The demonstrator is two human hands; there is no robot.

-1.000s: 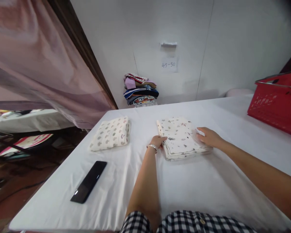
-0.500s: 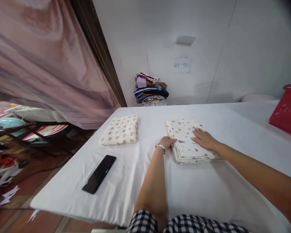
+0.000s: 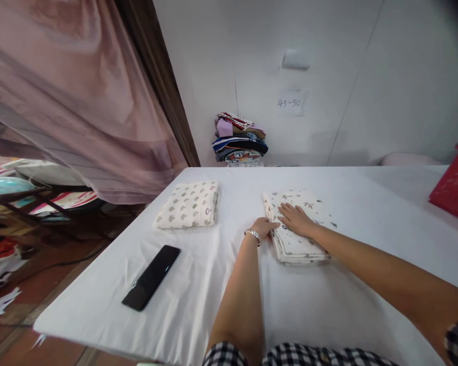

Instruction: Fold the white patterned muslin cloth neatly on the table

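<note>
A white cloth with small printed figures (image 3: 309, 203) lies folded in several layers before me. At its left edge, my left hand (image 3: 264, 226) grips the layers, thumb on top and the other fingers mostly hidden beneath. My right hand (image 3: 295, 219) rests flat on the upper face of the cloth, its fingers spread and pointing left. Further left lies a second folded cloth with a grey-green print (image 3: 191, 204), touched by neither hand.
The white-covered table (image 3: 236, 193) also bears a black phone (image 3: 151, 277) at the left front and a red box (image 3: 455, 185) at the far right. Folded clothes (image 3: 240, 140) are stacked beyond the back edge. A pink curtain (image 3: 99, 101) hangs on the left.
My right hand has slid left across the cloth, closer to my left hand. My left hand keeps its place at the left edge. The view has shifted slightly.
</note>
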